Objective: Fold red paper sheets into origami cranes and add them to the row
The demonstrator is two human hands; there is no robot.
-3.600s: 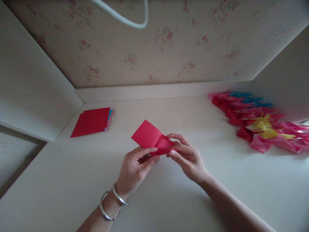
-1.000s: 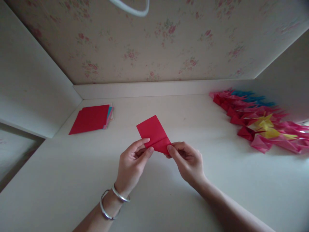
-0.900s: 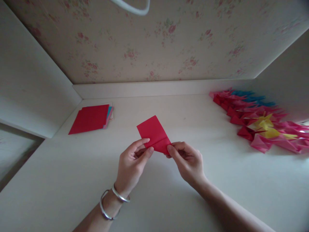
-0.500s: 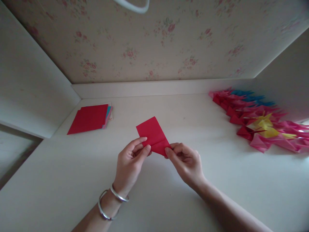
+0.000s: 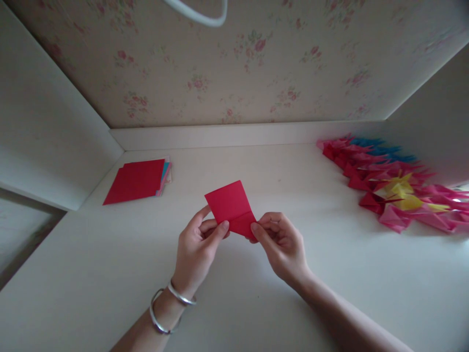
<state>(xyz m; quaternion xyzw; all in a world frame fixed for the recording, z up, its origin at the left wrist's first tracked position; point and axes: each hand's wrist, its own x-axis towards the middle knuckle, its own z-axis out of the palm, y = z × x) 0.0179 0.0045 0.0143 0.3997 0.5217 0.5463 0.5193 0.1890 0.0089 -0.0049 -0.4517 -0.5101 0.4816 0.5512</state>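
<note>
A red sheet of folding paper [image 5: 230,203], partly folded and with a crease across its lower part, is held up above the white desk between my two hands. My left hand [image 5: 200,242] pinches its lower left edge, thumb on the front and fingers behind. At the lower right corner my right hand [image 5: 282,244] pinches the paper between thumb and fingers. The fingertips behind the sheet are partly hidden. Two silver bangles [image 5: 161,313] circle my left wrist.
On the left of the desk [image 5: 234,303] lies a stack of coloured paper [image 5: 135,181], red on top. Many folded paper figures [image 5: 388,186] in pink, red, blue and yellow crowd the right side. Behind stands a flowered wall [image 5: 220,73], with a white cable [image 5: 198,14] hanging at the top.
The red paper has turned slightly in my hands. My left index finger has moved from the front of the sheet to behind it. Both hands still pinch the paper.
</note>
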